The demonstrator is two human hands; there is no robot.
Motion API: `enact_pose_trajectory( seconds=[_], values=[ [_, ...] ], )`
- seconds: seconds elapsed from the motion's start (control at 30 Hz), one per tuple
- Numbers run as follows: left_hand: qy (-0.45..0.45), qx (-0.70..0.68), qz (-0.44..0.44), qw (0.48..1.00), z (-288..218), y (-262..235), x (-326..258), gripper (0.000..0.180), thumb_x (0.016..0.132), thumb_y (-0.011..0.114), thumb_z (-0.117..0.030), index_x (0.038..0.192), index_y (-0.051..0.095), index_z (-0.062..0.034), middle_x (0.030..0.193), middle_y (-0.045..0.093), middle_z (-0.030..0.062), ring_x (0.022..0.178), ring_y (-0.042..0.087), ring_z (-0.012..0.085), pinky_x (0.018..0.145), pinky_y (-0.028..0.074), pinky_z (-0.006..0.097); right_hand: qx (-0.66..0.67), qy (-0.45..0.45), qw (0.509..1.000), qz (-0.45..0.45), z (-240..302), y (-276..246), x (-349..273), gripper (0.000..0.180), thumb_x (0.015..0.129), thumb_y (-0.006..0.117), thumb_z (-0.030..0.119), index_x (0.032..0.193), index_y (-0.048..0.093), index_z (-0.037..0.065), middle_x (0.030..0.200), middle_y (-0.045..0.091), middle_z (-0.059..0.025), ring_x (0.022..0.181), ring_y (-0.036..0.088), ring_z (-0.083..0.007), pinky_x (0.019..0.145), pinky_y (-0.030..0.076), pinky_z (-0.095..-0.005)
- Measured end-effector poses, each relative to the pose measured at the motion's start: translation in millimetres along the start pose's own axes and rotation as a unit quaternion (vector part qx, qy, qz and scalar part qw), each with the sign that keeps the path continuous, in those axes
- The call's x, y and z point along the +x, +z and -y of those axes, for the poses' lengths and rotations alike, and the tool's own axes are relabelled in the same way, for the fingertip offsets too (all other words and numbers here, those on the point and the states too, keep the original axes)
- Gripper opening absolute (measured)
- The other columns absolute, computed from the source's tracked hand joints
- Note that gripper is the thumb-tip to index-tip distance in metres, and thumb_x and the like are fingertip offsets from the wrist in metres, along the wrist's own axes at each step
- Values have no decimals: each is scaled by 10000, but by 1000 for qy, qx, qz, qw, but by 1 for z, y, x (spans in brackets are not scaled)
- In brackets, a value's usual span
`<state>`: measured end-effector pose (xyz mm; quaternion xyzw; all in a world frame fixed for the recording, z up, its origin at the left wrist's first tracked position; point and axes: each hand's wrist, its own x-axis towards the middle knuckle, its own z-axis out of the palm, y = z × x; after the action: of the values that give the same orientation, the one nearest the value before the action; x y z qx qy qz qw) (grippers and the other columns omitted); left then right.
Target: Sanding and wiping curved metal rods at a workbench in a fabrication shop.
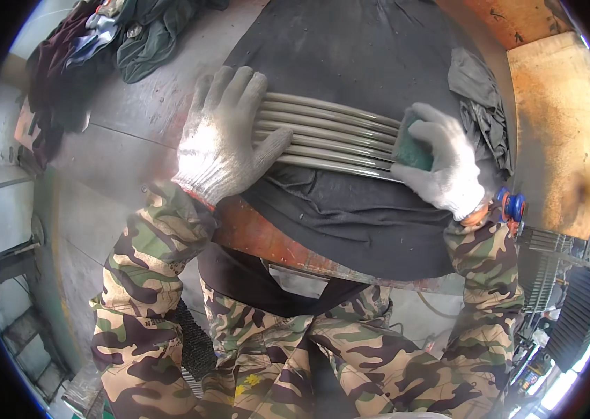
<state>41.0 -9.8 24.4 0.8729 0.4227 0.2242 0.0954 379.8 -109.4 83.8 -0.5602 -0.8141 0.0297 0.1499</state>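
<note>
Several shiny metal tubes (333,136) lie side by side in a flat row on a dark cloth (337,52). My left hand (225,136), in a white knit glove, rests flat over their left ends. Its fingers are stretched out and apart, and its thumb lies across the tubes. At the right ends, my right hand (450,160), also gloved, is closed round a green scouring pad (412,149). The pad touches the tubes there. The palm and curled fingers hide part of it.
A crumpled grey cloth (480,105) lies beyond my right hand. Wooden boards (553,133) stand at the right. Piled clothes (148,42) are at the far left. The table's reddish edge (274,234) runs before my lap. A blue spool-like part (513,206) sits by my right wrist.
</note>
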Motion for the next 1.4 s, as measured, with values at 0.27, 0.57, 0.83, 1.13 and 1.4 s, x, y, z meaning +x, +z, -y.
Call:
enact_pose_trajectory(
  seconds=[0.27, 0.57, 0.83, 1.13, 1.4],
  values=[
    [27, 21, 3, 999, -2, -3, 2, 671, 935, 726, -389, 1505, 584, -65, 1543, 532, 263, 1500, 395, 503, 1276, 264, 611, -29, 4, 999, -22, -3, 18, 28, 394, 722, 901, 309, 1036, 797, 94, 1382, 655, -145, 1232, 619, -408, 1037, 528, -505],
    [16, -1, 29, 999, -2, -5, 1, 662, 923, 727, -358, 1501, 592, -65, 1558, 531, 242, 1502, 390, 506, 1270, 269, 612, -77, -67, 994, 38, -26, 4, 43, 238, 788, 829, 229, 998, 796, 119, 1348, 648, -114, 1174, 615, -367, 1011, 529, -487],
    [35, -1, 8, 999, -2, 0, -1, 656, 898, 746, -341, 1478, 604, -69, 1516, 555, 235, 1462, 425, 502, 1259, 293, 614, -72, -84, 994, 7, -2, 18, 57, 265, 747, 853, 195, 976, 765, 95, 1286, 661, -109, 1170, 609, -371, 991, 530, -494],
    [43, 6, 0, 999, -2, 1, 1, 656, 904, 746, -349, 1480, 603, -69, 1518, 555, 238, 1467, 424, 504, 1266, 288, 607, -89, -92, 992, -15, 21, 20, 60, 375, 698, 878, 151, 1052, 768, 90, 1332, 651, -126, 1197, 604, -373, 1005, 519, -471],
    [50, 14, -15, 999, -4, 7, 1, 650, 914, 746, -356, 1482, 603, -73, 1513, 561, 236, 1467, 428, 504, 1253, 312, 609, -99, -70, 993, 0, 17, 17, 56, 367, 707, 885, 149, 1055, 783, 95, 1352, 654, -161, 1213, 603, -394, 1023, 510, -493]
  ],
)
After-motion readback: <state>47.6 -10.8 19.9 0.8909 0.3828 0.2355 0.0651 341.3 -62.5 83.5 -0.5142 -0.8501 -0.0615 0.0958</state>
